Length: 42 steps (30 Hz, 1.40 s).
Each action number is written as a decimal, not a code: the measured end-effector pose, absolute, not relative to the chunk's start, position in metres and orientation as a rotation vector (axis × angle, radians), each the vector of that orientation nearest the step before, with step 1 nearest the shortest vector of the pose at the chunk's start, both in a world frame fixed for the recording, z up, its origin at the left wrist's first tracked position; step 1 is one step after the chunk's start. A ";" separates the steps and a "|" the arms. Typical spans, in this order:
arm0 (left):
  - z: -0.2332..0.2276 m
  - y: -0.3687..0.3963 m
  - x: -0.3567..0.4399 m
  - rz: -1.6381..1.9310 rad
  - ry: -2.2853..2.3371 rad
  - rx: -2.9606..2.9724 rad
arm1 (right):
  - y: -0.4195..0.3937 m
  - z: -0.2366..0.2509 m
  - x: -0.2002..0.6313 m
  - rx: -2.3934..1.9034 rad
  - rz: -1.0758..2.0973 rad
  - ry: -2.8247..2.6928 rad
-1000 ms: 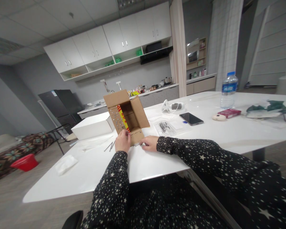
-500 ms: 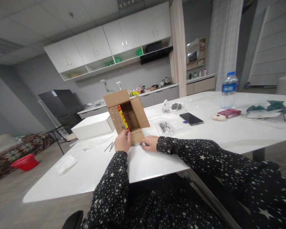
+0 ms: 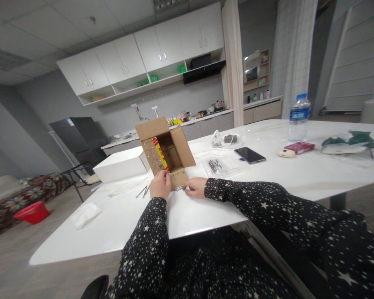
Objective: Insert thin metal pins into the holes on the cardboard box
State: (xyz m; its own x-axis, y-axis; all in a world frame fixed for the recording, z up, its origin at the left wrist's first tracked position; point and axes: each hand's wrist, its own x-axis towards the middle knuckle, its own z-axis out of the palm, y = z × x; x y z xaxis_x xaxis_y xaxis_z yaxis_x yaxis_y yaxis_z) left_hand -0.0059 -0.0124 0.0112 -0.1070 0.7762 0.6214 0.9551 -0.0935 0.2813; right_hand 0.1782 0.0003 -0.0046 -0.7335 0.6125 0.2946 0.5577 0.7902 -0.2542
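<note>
A small cardboard box (image 3: 182, 147) stands on the white table with its flaps open and its inside facing me. Its left side carries many grey studs and a yellow-and-red strip (image 3: 160, 154). My left hand (image 3: 161, 185) is closed at the lower left edge of this box, fingers curled against it. At the lower front edge, my right hand (image 3: 195, 187) pinches the end of a thin metal rod (image 3: 178, 188); its fingertips are partly hidden. Two more thin rods (image 3: 140, 193) lie left of my left hand.
A white box (image 3: 121, 165) sits behind on the left, crumpled tissue (image 3: 86, 215) nearer the edge. To the right are a plastic bag (image 3: 218, 167), phone (image 3: 249, 155), water bottle (image 3: 299, 118), pink box (image 3: 299, 147) and green-and-white bundle (image 3: 349, 142). A red basin (image 3: 33, 211) is on the floor.
</note>
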 end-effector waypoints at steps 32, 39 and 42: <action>0.002 -0.010 -0.007 -0.700 -1.678 -2.507 | 0.000 -0.004 0.178 -0.857 0.226 -2.619; 0.002 -0.011 -0.006 -0.653 -1.643 -2.550 | -0.001 -0.004 0.178 -0.871 0.211 -2.631; 0.002 -0.011 -0.006 -0.652 -1.635 -2.566 | -0.001 -0.003 0.178 -0.858 0.206 -2.634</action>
State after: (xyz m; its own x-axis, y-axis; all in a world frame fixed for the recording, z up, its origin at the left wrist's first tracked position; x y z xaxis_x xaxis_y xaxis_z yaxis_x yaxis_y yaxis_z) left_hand -0.0058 -0.0107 0.0016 0.3604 0.8600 0.3612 0.8726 -0.4477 0.1954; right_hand 0.1784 -0.0006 -0.0035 -0.7502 0.5929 0.2928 0.5403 0.8049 -0.2456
